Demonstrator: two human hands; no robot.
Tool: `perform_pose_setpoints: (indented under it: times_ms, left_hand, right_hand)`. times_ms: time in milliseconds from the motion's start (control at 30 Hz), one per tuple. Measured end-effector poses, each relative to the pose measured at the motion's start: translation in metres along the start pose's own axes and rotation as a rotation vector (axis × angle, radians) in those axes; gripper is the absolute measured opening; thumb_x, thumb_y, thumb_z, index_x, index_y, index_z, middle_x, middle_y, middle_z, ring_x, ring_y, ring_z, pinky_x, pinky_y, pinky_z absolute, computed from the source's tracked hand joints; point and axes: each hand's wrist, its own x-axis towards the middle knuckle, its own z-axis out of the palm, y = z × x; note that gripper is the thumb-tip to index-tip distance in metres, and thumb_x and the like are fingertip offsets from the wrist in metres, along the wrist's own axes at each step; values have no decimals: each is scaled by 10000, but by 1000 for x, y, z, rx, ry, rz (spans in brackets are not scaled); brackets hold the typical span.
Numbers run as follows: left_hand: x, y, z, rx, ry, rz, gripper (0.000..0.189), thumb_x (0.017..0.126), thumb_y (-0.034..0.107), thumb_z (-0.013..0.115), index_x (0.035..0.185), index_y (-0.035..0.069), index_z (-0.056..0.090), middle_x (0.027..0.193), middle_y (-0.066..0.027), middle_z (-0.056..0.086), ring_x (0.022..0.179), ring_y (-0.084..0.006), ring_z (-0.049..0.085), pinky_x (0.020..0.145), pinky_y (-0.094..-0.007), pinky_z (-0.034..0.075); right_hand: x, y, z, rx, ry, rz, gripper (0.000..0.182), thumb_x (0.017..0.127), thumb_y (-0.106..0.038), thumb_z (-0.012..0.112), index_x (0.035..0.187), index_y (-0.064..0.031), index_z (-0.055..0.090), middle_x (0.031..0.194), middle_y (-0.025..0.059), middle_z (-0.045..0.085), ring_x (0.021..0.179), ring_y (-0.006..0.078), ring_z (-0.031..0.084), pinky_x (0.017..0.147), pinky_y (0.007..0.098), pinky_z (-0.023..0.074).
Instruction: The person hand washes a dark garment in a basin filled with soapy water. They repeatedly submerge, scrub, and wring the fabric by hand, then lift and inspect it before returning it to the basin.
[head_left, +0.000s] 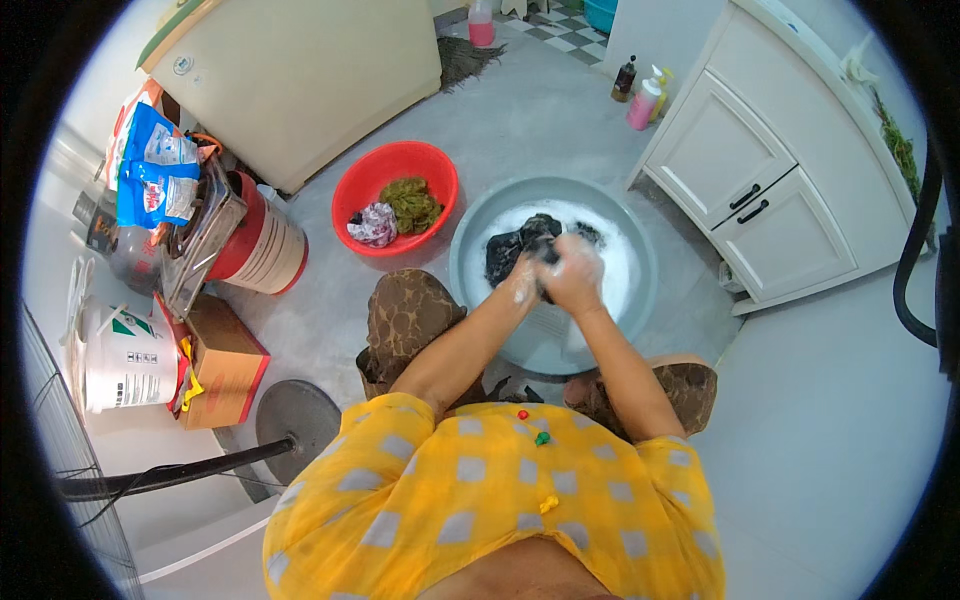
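Black wet cloth (506, 253) lies bunched in white suds inside a large grey-blue plastic basin (645, 300) on the floor. My left hand (527, 274) is closed on part of the cloth, with foam on the wrist. Pressed close beside it, my right hand (576, 271) is soapy, a little blurred, and grips the same bunch. Below my hands, a pale ribbed surface (546, 321) shows at the near side of the basin; whether it is a washboard I cannot tell. Farther left, a red plastic basin (345, 184) holds an olive-green cloth (411, 205) and a white and purple cloth (373, 225).
A white cabinet (750, 157) stands at the right, with pump bottles (643, 105) near it. At the left are a red bucket (259, 240), a cardboard box (225, 364), a white bucket (131, 356) and a round stand base (300, 427). A cream appliance (300, 82) stands behind.
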Motion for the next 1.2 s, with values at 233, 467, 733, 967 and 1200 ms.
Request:
perform_pose_setpoints:
  times_ms: [233, 467, 733, 967, 1200]
  left_hand:
    - [5, 1, 5, -74, 79, 46, 198, 823, 204, 552, 942, 50, 585, 937, -101, 625, 883, -271, 598, 852, -432, 471]
    - [6, -15, -5, -157, 44, -19, 237, 875, 232, 477, 999, 50, 565, 978, -123, 612, 927, -267, 592, 859, -445, 471]
    - [15, 21, -36, -161, -52, -126, 327, 811, 327, 504, 936, 35, 580, 870, -114, 608, 805, -313, 587, 800, -459, 475]
    - [13, -19, -16, -160, 56, -73, 293, 868, 265, 473, 1070, 66, 544, 1093, -125, 586, 1018, -300, 559, 925, -512, 418]
    - [-4, 20, -24, -201, -119, -56, 204, 803, 304, 530, 746, 109, 550, 687, -78, 571, 743, -234, 568, 754, -406, 467]
  right_hand:
    - [-2, 31, -4, 328, 175, 482, 298, 717, -232, 671, 856, -20, 514, 810, 161, 545, 762, 344, 545, 704, 408, 434]
    - [6, 38, 16, 40, -11, 363, 283, 694, -250, 648, 742, -24, 484, 782, 180, 535, 777, 376, 519, 675, 456, 401]
    - [-9, -21, 27, 202, 104, 193, 231, 687, -191, 674, 753, -30, 522, 795, 138, 539, 764, 325, 527, 698, 398, 420]
    - [33, 71, 20, -74, 169, 386, 298, 737, -274, 597, 843, 4, 572, 828, 205, 570, 858, 394, 528, 754, 462, 416]
    - [-13, -4, 38, 220, 97, 90, 256, 721, -297, 629, 771, -47, 604, 831, 173, 585, 851, 345, 557, 744, 419, 442]
